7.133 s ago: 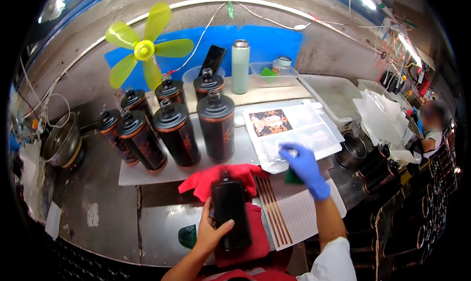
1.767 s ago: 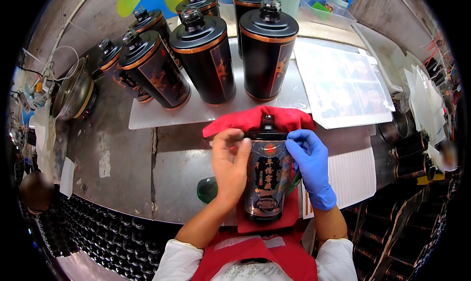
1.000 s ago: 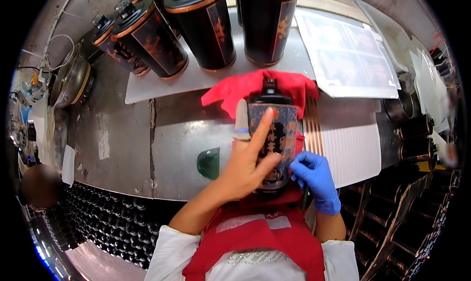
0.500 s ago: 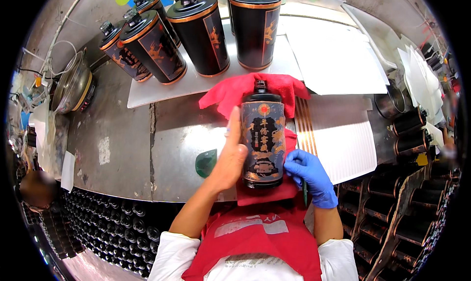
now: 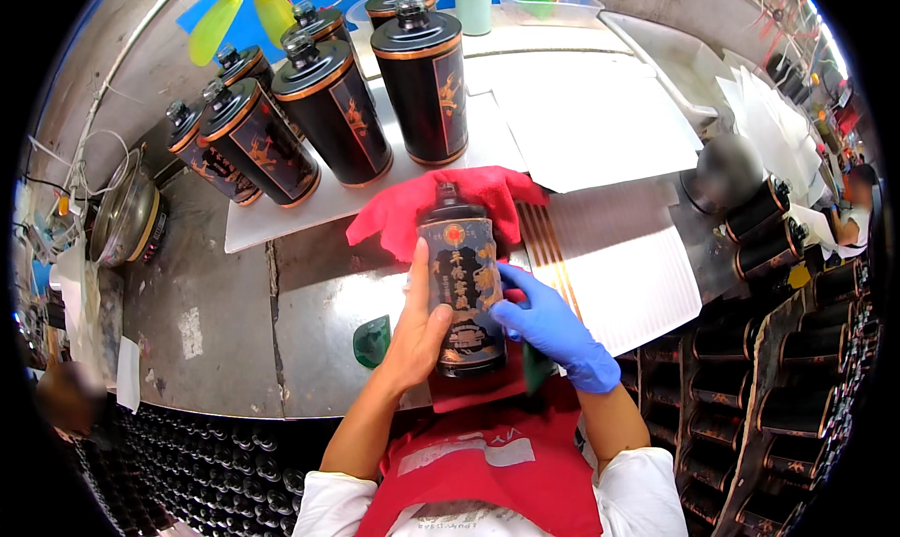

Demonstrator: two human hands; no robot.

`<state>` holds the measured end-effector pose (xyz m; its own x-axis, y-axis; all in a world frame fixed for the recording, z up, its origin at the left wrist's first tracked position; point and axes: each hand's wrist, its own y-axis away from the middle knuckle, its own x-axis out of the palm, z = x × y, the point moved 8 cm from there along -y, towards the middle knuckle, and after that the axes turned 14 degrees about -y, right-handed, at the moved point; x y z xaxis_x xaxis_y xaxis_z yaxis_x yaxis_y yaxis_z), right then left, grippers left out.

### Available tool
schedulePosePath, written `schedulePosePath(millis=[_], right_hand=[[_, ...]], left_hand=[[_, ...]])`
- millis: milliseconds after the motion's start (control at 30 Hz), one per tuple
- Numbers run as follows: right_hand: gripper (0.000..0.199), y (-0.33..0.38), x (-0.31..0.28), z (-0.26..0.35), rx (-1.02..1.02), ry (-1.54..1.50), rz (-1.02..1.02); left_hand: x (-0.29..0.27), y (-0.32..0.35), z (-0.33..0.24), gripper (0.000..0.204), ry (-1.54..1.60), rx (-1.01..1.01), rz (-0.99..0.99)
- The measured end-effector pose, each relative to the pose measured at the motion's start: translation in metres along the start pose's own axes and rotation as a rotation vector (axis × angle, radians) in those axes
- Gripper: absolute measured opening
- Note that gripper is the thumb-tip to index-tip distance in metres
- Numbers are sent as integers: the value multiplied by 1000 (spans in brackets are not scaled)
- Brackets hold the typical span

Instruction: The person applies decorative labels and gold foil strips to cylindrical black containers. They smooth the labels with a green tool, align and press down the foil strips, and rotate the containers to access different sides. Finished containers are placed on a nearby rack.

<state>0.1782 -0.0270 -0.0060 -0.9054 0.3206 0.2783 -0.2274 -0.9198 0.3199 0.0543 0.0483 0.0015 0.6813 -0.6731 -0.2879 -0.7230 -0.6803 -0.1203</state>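
A black bottle [image 5: 459,284] with a dark, copper-patterned label lies label up over a red cloth [image 5: 384,209], its neck pointing away from me. My bare left hand [image 5: 417,335] grips its left side, fingers along the edge and thumb over the front. My right hand [image 5: 553,326], in a blue glove, bends its fingers against the bottle's right side. Beneath that palm hangs a flat dark green piece [image 5: 537,368], apparently held by the lower fingers, which are partly hidden. Another flat green piece [image 5: 372,342] rests on the metal table left of my left hand.
Several similar bottles [image 5: 419,87] stand on a white board at the back left. White sheets [image 5: 581,125] and a ribbed white sheet with copper strips [image 5: 619,265] lie to the right. A metal pan [image 5: 122,214] sits far left. Racks of bottles [image 5: 797,415] fill the lower right.
The view has shifted, so the scene sits further left. My gloved hand has gone up against the bottle's right side, and the green piece under it now shows more of its flat face.
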Motion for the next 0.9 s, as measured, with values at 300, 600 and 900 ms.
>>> schedulePosePath(millis=[300,600,900], right_hand=[[50,-19,-14,-1,117,-39,48],[41,-50,-18,1,120,-184,53],[58,-61,-14,8,154,-237,116]], left_hand=[[-3,0,-6,82,36,4,-3],[0,-9,-7,92,58,-21,34],[4,-13,-13,86,38,9,57]])
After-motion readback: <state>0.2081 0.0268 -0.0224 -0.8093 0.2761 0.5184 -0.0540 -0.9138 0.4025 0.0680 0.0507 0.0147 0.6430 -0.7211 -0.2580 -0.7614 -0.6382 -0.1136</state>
